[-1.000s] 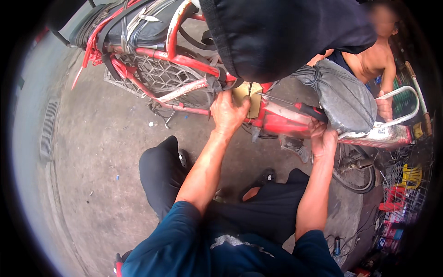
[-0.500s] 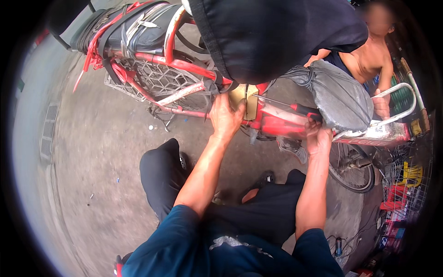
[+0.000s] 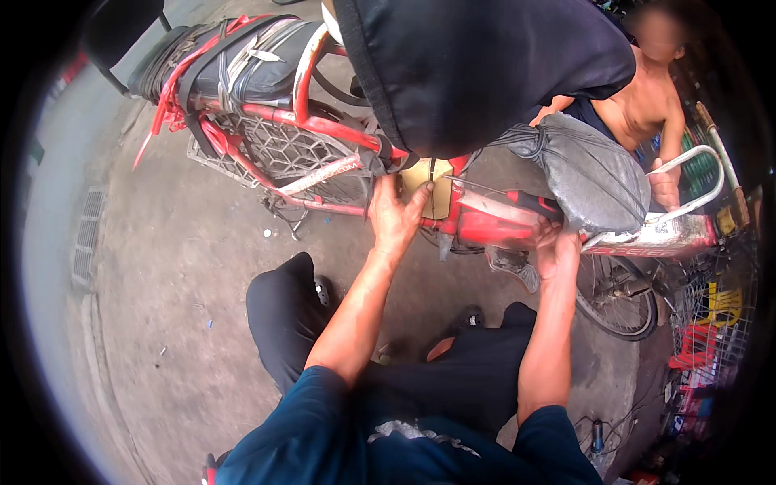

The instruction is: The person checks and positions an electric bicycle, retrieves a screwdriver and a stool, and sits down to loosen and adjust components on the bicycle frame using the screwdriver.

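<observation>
A gold-coloured box-like part (image 3: 439, 196) with a dark strip down its middle sits in the frame of a red bicycle (image 3: 495, 221). My left hand (image 3: 396, 217) grips its left side, the thumb pressed on the front near the strip. My right hand (image 3: 558, 249) is closed, palm turned up, on a screwdriver (image 3: 535, 204) with a red and black handle. The thin shaft points left, its tip at the gold part's right edge; whether it touches cannot be told. A black cloth-covered seat (image 3: 485, 73) hangs over the gold part and hides its top.
A grey wrapped saddle (image 3: 598, 174) and a white metal loop (image 3: 703, 194) stand to the right. Beyond sits another person (image 3: 638, 101), one hand by the loop. A rear padded carrier (image 3: 242, 69) is tied with straps. Lower right are a wire basket (image 3: 723, 299) and cables.
The screwdriver's handle sits slightly lower, and my right fingers have shifted around it. My left hand keeps its hold on the gold part. The whole view has shifted slightly.
</observation>
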### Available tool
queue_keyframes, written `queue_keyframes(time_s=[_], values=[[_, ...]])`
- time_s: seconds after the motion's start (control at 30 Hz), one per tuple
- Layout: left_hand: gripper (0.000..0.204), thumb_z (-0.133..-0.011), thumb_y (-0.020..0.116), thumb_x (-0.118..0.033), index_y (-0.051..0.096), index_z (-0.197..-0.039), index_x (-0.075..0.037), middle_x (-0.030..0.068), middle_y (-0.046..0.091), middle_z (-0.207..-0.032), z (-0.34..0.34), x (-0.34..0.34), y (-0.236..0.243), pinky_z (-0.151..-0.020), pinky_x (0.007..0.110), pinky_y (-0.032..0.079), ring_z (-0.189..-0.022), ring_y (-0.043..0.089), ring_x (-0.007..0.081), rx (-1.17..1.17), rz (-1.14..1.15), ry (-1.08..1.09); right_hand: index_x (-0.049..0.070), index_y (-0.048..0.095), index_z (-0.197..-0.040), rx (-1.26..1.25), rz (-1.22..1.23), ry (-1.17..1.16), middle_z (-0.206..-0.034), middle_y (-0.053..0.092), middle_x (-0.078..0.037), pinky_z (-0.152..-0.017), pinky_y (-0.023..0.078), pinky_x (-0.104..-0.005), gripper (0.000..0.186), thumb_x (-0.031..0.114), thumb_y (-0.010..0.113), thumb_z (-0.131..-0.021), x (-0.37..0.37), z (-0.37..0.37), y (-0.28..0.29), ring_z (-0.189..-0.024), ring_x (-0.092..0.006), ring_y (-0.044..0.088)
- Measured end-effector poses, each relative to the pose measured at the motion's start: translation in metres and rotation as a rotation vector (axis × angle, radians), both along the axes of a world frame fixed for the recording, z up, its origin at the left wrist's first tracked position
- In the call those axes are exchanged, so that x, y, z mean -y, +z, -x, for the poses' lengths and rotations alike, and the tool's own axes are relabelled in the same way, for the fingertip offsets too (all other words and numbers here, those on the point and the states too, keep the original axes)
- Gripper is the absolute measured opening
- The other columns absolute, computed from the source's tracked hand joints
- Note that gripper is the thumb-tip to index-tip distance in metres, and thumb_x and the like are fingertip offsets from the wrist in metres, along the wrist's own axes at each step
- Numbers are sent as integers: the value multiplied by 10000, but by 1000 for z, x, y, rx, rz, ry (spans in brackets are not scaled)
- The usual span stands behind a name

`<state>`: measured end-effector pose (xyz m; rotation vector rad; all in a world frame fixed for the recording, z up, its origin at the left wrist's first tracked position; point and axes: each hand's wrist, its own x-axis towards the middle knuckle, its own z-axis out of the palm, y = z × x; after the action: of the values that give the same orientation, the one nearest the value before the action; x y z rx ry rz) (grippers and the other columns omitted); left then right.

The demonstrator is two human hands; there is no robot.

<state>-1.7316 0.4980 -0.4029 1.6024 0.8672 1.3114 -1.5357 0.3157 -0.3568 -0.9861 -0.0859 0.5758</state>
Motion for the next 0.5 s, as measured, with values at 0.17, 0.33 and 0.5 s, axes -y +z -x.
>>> queue_keyframes(time_s=[0.17,0.33,0.5], values=[[420,-741,715,-290,578,-1018,-5,190,604,-934,-1,-9,-5,-741,425,453,-853,582,359,-60,-3,38,70,504,-1118,100,-21,-63,-1149,528,-81,-889,442,-394,283,188,575,-870,-6,10,3,-1024,-217,524],[405,-722,712,-300,593,-962,3,197,599,-860,-6,-9,-1,-699,451,450,-795,576,377,-129,-164,130,23,534,-1099,3,-307,42,-1096,570,-91,-1017,363,-440,291,188,575,-863,0,9,9,-1021,-240,524],[383,-696,699,-304,598,-902,3,189,583,-773,-6,-15,-5,-651,462,449,-721,569,372,-198,-221,154,17,495,-1156,0,-320,95,-1143,528,-133,-1066,291,-476,349,207,558,-871,-4,14,11,-1131,-280,455]])
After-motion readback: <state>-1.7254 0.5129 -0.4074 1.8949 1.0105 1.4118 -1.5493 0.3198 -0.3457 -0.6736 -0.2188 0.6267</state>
